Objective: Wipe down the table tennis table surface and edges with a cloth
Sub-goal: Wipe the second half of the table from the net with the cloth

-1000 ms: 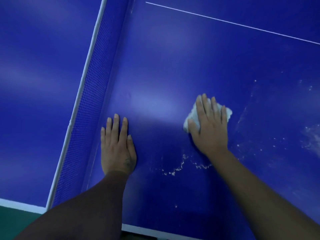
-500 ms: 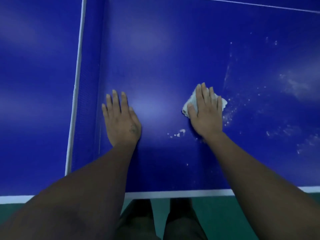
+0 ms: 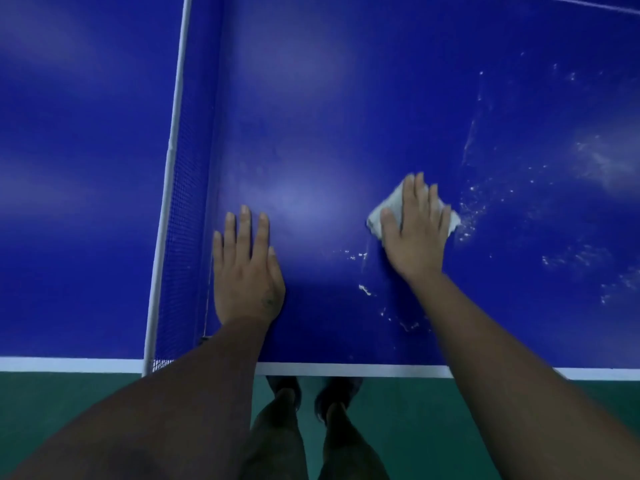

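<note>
The blue table tennis table (image 3: 346,98) fills the view, with its white near edge line (image 3: 346,370) below my hands. My right hand (image 3: 414,230) presses flat on a small white cloth (image 3: 386,209) lying on the surface. White dust specks (image 3: 467,209) are scattered right of the cloth, and small white smears (image 3: 363,289) lie below it. My left hand (image 3: 247,268) rests flat on the table with fingers apart, holding nothing, just right of the net.
The blue net (image 3: 183,202) with its white top band (image 3: 171,150) runs from the near edge upward at left. More dust patches (image 3: 595,161) lie at the far right. Green floor (image 3: 69,410) and my legs and feet (image 3: 311,410) show below the table edge.
The camera view has shifted from angled to square over the near edge. My right hand and the cloth have slid a little toward the dust on the right. The left hand stays planted.
</note>
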Demonstrator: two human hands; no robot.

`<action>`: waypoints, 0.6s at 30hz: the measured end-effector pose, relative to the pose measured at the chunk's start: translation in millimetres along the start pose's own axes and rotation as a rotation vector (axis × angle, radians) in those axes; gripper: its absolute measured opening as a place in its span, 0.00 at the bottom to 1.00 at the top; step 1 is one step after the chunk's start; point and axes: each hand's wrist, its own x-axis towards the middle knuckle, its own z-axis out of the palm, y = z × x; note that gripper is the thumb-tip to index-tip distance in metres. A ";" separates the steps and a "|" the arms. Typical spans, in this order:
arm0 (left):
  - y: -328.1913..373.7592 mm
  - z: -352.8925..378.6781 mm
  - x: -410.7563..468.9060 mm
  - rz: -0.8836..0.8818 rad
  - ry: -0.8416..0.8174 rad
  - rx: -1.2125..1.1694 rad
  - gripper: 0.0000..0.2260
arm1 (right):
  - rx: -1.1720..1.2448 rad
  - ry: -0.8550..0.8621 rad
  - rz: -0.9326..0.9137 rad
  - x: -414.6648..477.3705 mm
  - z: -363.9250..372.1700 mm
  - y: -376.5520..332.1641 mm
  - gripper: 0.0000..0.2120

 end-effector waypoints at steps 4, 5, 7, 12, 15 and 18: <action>2.1 0.2 -0.4 0.010 0.012 -0.025 0.26 | -0.109 -0.016 -0.194 68.1 0.3 -47.5 0.34; 2.1 1.0 -0.9 0.003 0.018 -0.023 0.26 | -0.138 -0.031 -0.279 73.3 5.4 -60.7 0.34; 3.1 0.7 -1.2 -0.007 0.031 -0.025 0.26 | -0.181 -0.041 -0.434 65.1 15.9 -78.5 0.34; 7.1 -4.0 1.6 0.011 0.062 -0.056 0.25 | -0.242 -0.038 -0.722 -36.2 41.4 -51.8 0.33; 7.6 -5.4 1.3 0.000 0.066 -0.049 0.25 | -0.266 -0.144 -0.861 -88.8 49.6 -25.5 0.35; 7.7 -4.5 1.0 0.006 0.079 -0.051 0.25 | -0.329 -0.133 -0.961 -61.7 41.8 -27.2 0.34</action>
